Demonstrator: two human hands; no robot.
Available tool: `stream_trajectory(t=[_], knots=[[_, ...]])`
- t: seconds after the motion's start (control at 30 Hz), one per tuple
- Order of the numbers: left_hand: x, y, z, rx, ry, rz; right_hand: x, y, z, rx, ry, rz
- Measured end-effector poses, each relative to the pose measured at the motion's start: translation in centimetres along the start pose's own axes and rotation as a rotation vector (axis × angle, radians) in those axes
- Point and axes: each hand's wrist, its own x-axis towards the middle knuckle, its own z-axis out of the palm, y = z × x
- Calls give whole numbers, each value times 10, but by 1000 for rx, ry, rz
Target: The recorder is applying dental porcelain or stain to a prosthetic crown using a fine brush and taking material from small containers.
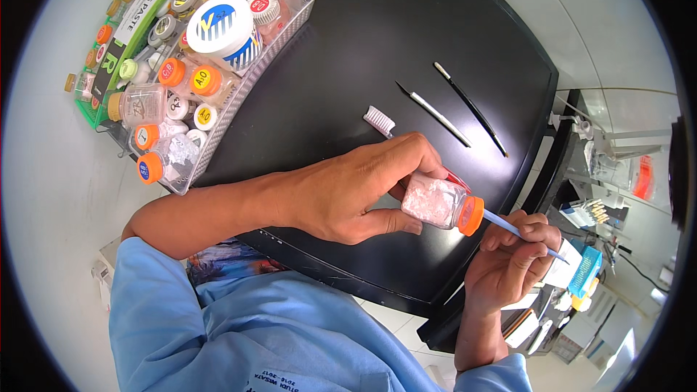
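Gripping powder jar sideways, left hand; right hand pinching blue tool at its mouth.

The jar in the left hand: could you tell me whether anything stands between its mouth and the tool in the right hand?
Nothing visible does. The left hand holds the jar tilted, and the right hand's blue tool already reaches its orange-rimmed mouth.

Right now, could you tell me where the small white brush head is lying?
The white brush head lies on the black tabletop, just above the left hand, right of the clear tray.

Orange-capped labelled jars in clear tray
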Motion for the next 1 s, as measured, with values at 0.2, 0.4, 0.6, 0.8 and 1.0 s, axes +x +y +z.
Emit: stream_trajectory(t=[0.2, 0.4, 0.6, 0.8, 1.0], knots=[[0, 0, 0, -17, 13, -12, 0, 1, -4, -18, -6, -44], [-2, 0, 0, -20, 19, 6, -6, 2, -4, -154, -90, -16], [-1, -1, 0, 17, -12, 43, -4, 3, -9, -43, -86, 6], [-2, -1, -3, 80, 26, 65, -5, -4, 6, -138, -141, 67], [-1, 2, -3, 137, 1, 89, -5, -1, 1, -79, -111, 37]])
